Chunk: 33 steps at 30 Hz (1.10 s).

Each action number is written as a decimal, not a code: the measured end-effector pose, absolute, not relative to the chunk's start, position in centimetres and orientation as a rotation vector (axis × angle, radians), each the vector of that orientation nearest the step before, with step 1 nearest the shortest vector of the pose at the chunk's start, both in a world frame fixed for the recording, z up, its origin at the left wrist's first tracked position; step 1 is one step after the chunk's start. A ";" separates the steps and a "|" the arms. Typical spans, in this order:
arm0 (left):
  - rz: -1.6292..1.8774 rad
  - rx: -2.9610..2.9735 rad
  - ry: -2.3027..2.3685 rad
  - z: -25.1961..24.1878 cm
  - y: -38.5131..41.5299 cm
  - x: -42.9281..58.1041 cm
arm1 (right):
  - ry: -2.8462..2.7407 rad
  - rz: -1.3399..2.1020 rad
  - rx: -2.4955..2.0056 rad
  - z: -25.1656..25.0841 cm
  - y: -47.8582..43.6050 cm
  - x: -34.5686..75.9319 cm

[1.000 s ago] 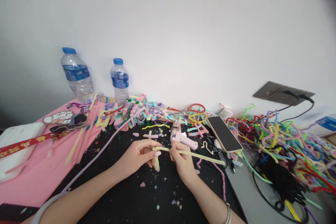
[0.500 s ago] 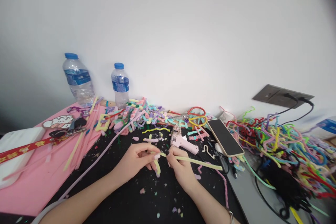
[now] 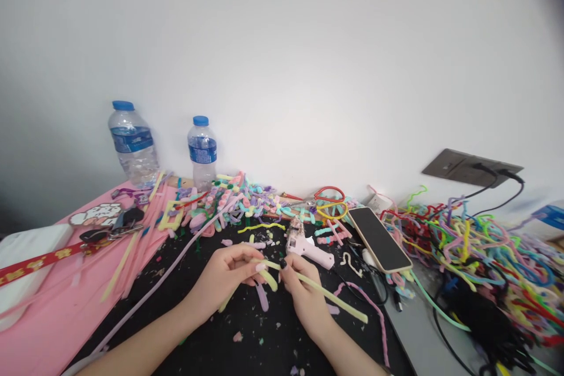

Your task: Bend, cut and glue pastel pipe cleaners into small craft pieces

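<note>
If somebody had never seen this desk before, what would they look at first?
Probably the tangled heap of bright, multicoloured fuzzy stems on the right, below the grey wall socket plate. Next, perhaps, the bare left hand and right hand in the middle, holding a long, pale yellow fuzzy strip above the black work surface. Two blue-capped, clear plastic bottles at the back left stand out too.

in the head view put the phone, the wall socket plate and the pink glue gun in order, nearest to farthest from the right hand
From the right hand:
1. Pink glue gun: just beyond it
2. Phone: off to its right
3. Wall socket plate: farther right, well past the phone
</note>
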<state>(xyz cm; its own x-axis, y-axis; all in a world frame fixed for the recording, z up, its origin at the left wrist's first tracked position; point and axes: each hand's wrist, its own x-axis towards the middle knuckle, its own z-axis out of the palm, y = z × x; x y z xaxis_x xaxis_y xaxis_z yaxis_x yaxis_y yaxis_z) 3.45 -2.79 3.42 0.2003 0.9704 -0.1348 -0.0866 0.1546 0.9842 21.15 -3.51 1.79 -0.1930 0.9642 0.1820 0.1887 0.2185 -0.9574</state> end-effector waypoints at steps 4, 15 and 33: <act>1.022 1.127 1.100 3.5 -2.8 3.2 | -1.383 1.123 -1.121 1.6 -3.4 21.4; 1.075 1.257 1.067 2.2 -2.6 3.3 | -1.465 1.327 -0.985 1.5 -3.4 20.9; 1.107 0.787 0.965 0.8 -1.9 3.7 | -1.327 1.364 -1.009 0.4 -2.9 20.6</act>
<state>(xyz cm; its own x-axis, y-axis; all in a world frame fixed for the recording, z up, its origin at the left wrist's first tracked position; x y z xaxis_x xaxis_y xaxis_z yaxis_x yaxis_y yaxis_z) 3.74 -1.91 0.79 0.1492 0.9611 -0.2326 -0.3620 0.2719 0.8916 20.57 -2.92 0.37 -0.2103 0.9762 0.0539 -0.0810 0.0375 -0.9960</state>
